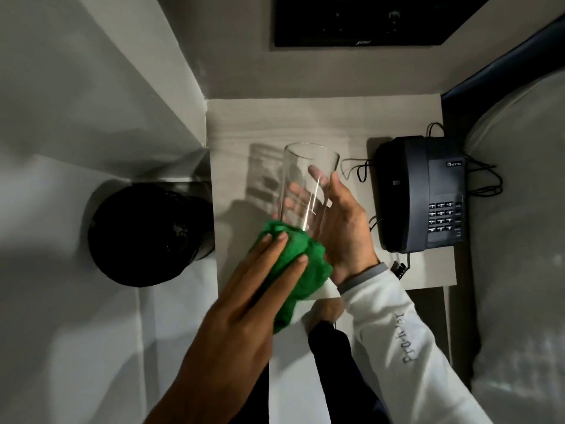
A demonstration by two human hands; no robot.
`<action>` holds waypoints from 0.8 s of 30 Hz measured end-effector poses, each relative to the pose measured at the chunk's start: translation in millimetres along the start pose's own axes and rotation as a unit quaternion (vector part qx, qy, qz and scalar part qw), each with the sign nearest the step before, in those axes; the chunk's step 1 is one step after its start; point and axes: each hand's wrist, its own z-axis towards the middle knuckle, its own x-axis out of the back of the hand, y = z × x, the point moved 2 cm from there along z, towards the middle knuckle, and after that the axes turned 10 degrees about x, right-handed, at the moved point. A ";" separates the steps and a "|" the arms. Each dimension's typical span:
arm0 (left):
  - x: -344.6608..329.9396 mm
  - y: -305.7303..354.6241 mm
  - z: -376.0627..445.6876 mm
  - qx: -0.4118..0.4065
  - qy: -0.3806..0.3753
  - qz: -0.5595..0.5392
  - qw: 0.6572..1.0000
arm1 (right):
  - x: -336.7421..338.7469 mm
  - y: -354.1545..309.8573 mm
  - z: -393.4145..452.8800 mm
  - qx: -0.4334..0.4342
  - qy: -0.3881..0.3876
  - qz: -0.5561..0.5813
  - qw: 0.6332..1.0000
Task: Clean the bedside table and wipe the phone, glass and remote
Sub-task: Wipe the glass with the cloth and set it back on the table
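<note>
A tall clear glass (305,179) is held tilted above the pale bedside table (244,123). My right hand (342,228) wraps around its lower part, fingers visible through the glass. My left hand (263,270) presses a crumpled green cloth (299,264) against the base of the glass. A dark corded phone (422,194) lies on the table's right side, handset on its cradle. No remote shows in this view.
A black round bin (146,234) stands on the floor left of the table. A white bed with pillow (519,209) borders the right side. Phone cords (483,179) trail off the table's right edge. A dark switch panel (382,19) sits on the wall behind.
</note>
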 end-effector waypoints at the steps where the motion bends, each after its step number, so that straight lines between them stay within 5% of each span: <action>1: 8.7 -1.5 1.3 0.012 0.022 -0.006 1.000 | 1.1 1.7 -1.5 -0.007 -0.006 -0.002 1.000; 6: 27.8 7.4 51.6 0.038 0.127 -0.028 0.991 | -4.3 31.1 -21.2 -0.027 -0.057 0.013 0.998; 11: 5.5 14.0 56.3 0.066 0.053 -0.022 0.996 | -8.3 34.7 -19.7 -0.025 -0.039 0.078 0.996; 16: -0.4 15.5 4.9 -0.007 -0.015 0.011 1.000 | 1.7 13.7 -7.1 -0.027 -0.035 0.058 0.997; 24: 20.8 16.4 64.1 0.042 0.113 0.009 0.993 | -3.9 42.4 -27.4 0.015 -0.046 0.040 0.998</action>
